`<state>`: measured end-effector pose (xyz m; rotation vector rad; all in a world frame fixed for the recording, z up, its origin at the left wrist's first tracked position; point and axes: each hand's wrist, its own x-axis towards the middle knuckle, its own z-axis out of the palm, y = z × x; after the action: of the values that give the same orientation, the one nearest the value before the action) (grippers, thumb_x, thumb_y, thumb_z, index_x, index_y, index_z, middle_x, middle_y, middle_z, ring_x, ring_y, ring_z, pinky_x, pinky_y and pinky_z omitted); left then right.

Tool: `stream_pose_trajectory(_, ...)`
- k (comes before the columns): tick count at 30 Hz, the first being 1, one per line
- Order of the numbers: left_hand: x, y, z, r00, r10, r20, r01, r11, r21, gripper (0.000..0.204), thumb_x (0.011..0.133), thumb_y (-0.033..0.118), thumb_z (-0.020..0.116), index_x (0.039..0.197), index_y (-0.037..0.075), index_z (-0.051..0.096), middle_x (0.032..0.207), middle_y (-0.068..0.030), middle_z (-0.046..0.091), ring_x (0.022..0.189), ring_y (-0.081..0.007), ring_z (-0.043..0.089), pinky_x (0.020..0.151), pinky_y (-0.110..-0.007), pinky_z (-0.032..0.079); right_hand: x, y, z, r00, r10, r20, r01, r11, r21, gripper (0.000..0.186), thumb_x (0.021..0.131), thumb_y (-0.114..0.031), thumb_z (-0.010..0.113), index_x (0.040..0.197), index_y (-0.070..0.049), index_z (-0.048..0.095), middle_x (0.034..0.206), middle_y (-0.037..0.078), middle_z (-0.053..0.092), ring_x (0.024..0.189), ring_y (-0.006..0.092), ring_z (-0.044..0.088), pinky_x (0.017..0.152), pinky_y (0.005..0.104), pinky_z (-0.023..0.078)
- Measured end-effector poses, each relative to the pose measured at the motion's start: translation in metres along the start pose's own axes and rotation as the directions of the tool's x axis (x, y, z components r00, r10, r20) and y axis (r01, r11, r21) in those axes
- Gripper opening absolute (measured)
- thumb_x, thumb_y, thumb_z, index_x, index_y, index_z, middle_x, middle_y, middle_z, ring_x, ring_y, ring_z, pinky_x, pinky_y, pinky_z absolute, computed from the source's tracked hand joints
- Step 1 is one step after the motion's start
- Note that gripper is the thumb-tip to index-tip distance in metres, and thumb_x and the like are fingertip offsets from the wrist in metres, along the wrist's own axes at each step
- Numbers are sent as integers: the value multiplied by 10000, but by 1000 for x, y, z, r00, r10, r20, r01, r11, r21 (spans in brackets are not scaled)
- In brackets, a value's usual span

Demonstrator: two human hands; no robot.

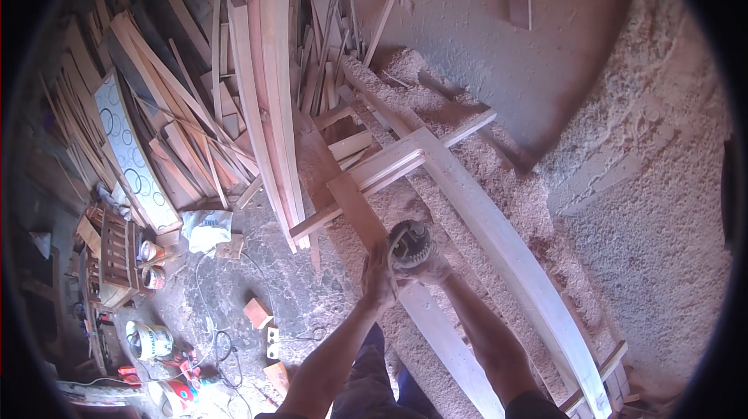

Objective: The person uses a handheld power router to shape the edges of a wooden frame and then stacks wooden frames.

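Note:
My left hand (378,280) and my right hand (433,269) close around the two sides of a round-topped, dark hand-held power tool (410,243); its exact kind cannot be made out. The tool is over the near rail (446,341) of a long wooden frame, and its underside is hidden by my hands. Beyond the tool this rail continues as a browner board (357,212). The frame's far rail (499,240) runs alongside on the right, pale and wide. A grooved crosspiece (389,165) joins the two at the far end.
Sawdust and shavings (538,208) lie heaped around the frame. Long planks (261,99) lean at the back, beside many offcuts. On the floor at left are a white bucket (149,341), cables (226,345), a perforated block (273,342) and a white bag (207,229).

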<state>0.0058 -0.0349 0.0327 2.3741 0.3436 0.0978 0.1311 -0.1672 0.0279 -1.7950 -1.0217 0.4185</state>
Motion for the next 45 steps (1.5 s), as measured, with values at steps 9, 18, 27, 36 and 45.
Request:
stream_pose_trajectory(9,-57,34,32,991,43,-129,-72,971,-229,942,779,339,908,1540,138,390,1471,-182,476,1370,-386,495,1118,-572,447,-63,-19,-17,994,110,1,-104,931,350,1106,586,-333,1038,1511,-103,477,1433,82,613,1314,216,589,1171,357,456)
stream_pose_trajectory(18,-102,58,76,995,-65,-71,20,858,-513,742,822,321,869,1453,196,499,1412,-110,541,1299,-338,544,1040,-535,508,-131,-40,-30,995,93,-34,-73,923,378,1082,582,-234,1002,1506,-94,457,1413,108,606,1316,252,581,1189,376,432)
stream_pose_trajectory(27,-171,106,127,987,-146,70,123,397,-909,867,718,271,938,1457,160,499,1427,-115,546,1317,-372,521,1115,-520,442,-228,-16,-32,992,48,-116,-12,957,290,1021,566,-322,1006,1457,-133,544,1353,92,640,1266,263,606,1186,385,420)
stream_pose_trajectory(36,-240,159,140,950,287,-123,-281,957,65,625,748,329,925,1261,87,664,1294,-153,661,1251,-336,599,1058,-503,489,-332,-59,-52,978,172,-117,-160,982,104,1038,524,-230,1041,1430,-100,553,1354,98,633,1264,253,621,1127,400,492)
stream_pose_trajectory(45,-285,146,197,983,154,-99,-183,863,-472,987,714,275,925,1522,19,422,1434,-290,520,1333,-491,516,1134,-553,451,-394,-55,-49,970,-3,-244,-27,993,-116,897,561,-345,1008,1324,-119,595,1269,87,669,1167,287,656,1044,441,493)
